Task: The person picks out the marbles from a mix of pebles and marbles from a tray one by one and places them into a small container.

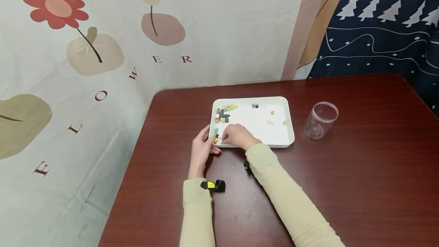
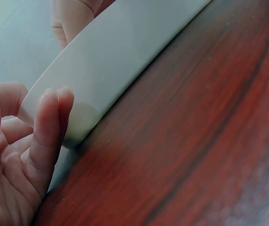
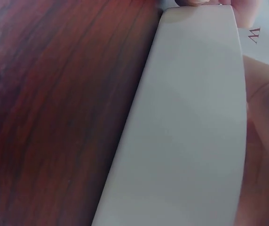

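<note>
Reddish-brown table (image 1: 370,186) (dark grain streaks showing): white tray (image 1: 255,119), clear jar (image 1: 320,121) upright to its right.

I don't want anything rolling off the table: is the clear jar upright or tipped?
Upright: the clear jar stands with its base on the table and its round rim uppermost, right of the white tray.

On my feed I see a smooth, plastic-looking tray (image 1: 247,115) on a glossy wood-grain table (image 1: 370,170). At the tray's three o'clock I see a shiny, transparent jar (image 1: 321,121); at ten, creased matt cloth (image 1: 137,52).
</note>
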The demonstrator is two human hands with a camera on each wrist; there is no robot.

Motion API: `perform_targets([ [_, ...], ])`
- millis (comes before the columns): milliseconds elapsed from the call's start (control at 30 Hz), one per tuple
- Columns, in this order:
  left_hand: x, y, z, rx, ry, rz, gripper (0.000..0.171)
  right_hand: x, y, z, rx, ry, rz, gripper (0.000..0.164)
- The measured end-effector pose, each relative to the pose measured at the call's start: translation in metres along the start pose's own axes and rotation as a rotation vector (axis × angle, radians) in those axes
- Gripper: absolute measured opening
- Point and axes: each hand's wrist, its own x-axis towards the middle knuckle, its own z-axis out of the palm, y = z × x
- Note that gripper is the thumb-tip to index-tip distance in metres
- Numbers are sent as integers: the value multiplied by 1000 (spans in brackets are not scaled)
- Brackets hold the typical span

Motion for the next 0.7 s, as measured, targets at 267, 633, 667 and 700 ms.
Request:
perform_targets([
  [267, 7, -12, 0, 6, 28, 30, 55, 1, 3, 2, -8, -5, -40, 5],
  [633, 4, -10, 0, 2, 24, 64, 55, 1, 2, 5, 2, 19, 23, 8],
  [667, 4, -9, 0, 2, 24, 59, 55, 1, 1, 5, -1, 22, 34, 8],
  [700, 3, -9, 0, 1, 24, 57, 56, 1, 1, 5, -3, 26, 44, 8],
])
